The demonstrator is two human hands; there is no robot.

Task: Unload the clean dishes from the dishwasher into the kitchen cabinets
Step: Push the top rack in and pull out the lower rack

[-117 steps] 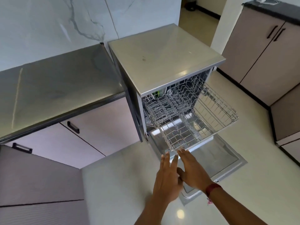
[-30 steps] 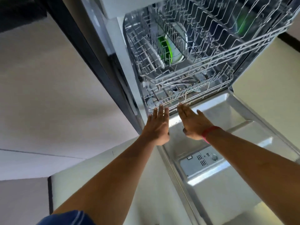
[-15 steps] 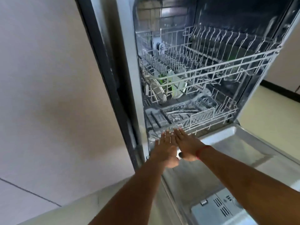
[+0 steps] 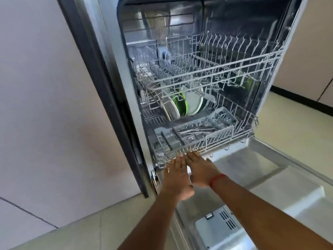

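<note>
Low view from my head cam, looking up into the open dishwasher (image 4: 207,51): brushed stainless tub, dark reflective inner walls, black gasket round the opening. Door (image 4: 270,192) is dropped flat, matte steel liner with a grey plastic detergent dispenser (image 4: 216,230), slotted vents on it. Upper rack (image 4: 216,69) is grey coated wire, rows of upright tines; I can see nothing loaded in the near part, far end too dark to tell. Lower rack (image 4: 207,141) is the same wire, sitting inside the tub with its front edge at the door hinge line. Standing on edge in its rear left section: a few round plates (image 4: 193,102), pale grey-white, smooth and glossy, with one bright green plate (image 4: 182,105) between them, all leaning slightly. Front of the lower rack has a flat grey plastic cutlery tray (image 4: 194,132), slotted; shiny metal cutlery (image 4: 200,131) lies flat in it, individual pieces too blurred to tell. A green shape behind the upper rack at right (image 4: 246,82), can't identify it. My left hand (image 4: 175,179) and right hand (image 4: 201,170) are side by side, palms down, fingers straight and loosely together, fingertips at the lower rack's front wire; motion blur there, so I can't tell if they're touching it. Neither hand grips anything. Red thread band (image 4: 217,179) on the right wrist. Pale matte cabinet panel (image 4: 45,105) to the left, beige floor tile (image 4: 292,127) to the right.
</note>
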